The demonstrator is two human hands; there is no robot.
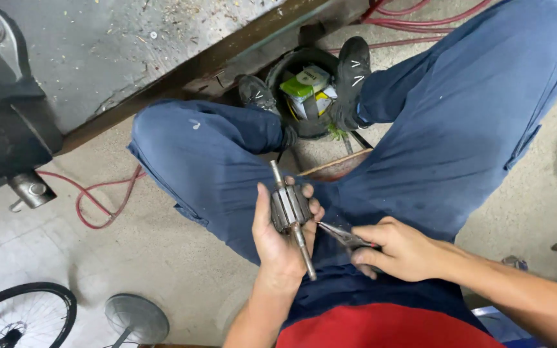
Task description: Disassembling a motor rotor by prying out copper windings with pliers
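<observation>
Blue trousers (pixel 433 129): the seated person's lap, carrying the work.
Black bucket (pixel 301 90): between the shoes, at the far edge of the lap, holding green and yellow packets.
Left hand (pixel 278 241): fingers wrapped round the motor armature (pixel 289 207), shaft upright over the left thigh.
Right hand (pixel 401 248): closed on the pliers (pixel 343 236), tips at the armature's lower end.
Handling: judged best with the armature gripped firmly and the pliers pulling steadily.
</observation>
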